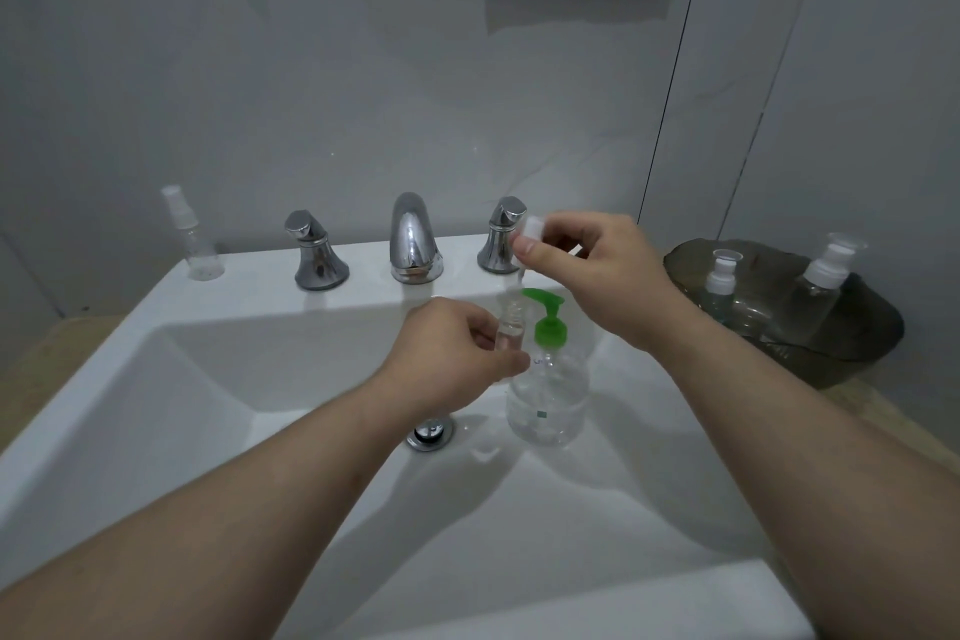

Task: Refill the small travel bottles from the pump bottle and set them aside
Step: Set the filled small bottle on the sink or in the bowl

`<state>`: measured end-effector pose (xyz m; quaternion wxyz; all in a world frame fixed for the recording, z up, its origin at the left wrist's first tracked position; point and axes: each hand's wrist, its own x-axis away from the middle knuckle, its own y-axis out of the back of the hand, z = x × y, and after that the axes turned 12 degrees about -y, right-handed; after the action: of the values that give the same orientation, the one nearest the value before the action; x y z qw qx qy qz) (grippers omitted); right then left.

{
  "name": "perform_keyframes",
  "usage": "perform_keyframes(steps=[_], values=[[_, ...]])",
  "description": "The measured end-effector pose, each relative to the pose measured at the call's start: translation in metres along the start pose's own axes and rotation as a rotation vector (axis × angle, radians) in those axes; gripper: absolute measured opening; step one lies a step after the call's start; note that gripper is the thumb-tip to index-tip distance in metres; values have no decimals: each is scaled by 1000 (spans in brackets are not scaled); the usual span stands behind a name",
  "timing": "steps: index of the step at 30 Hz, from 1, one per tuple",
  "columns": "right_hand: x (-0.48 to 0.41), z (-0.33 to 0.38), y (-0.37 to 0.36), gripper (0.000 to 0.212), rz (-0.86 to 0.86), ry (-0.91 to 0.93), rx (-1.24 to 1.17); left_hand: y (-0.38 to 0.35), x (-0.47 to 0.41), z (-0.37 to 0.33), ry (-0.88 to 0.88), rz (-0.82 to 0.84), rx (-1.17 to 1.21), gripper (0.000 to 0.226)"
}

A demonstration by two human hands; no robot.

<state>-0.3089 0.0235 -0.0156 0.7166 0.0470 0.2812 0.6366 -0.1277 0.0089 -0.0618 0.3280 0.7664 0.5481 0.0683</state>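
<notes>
Holding a small travel bottle [511, 334] just left of the pump bottle [550, 395], the left hand [447, 353] clamps its fingers [483, 327] round it; the right hand [597, 265] pinches the removed cap [532, 226] above. Filling seems not yet begun.

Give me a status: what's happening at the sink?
Left hand grips small bottle, uncapped. Right hand pinches cap above it. Pump bottle stands in sink, nothing blocking.

The pump bottle [550, 400] was clear with a green pump head. The sink [249, 286] was white, its far faucet [413, 239] shiny silver.
</notes>
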Motion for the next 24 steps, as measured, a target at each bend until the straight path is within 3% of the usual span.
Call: perform_keyframes(steps=[8,13,17,20,24], values=[[2,-4,-2,13,74,-37,46,2,1,-3,-8,-18,17,16],[3,-2,-3,23,129,-33,83,3,2,-5,-6,-19,34,13],[2,-5,-2,10,101,-29,106,3,2,-6,-18,-35,46,13],[2,-5,-2,21,84,-31,146,3,2,-6,-23,-36,52,12],[1,-6,-2,15,91,-45,157,3,1,-6,-23,-47,56,11]])
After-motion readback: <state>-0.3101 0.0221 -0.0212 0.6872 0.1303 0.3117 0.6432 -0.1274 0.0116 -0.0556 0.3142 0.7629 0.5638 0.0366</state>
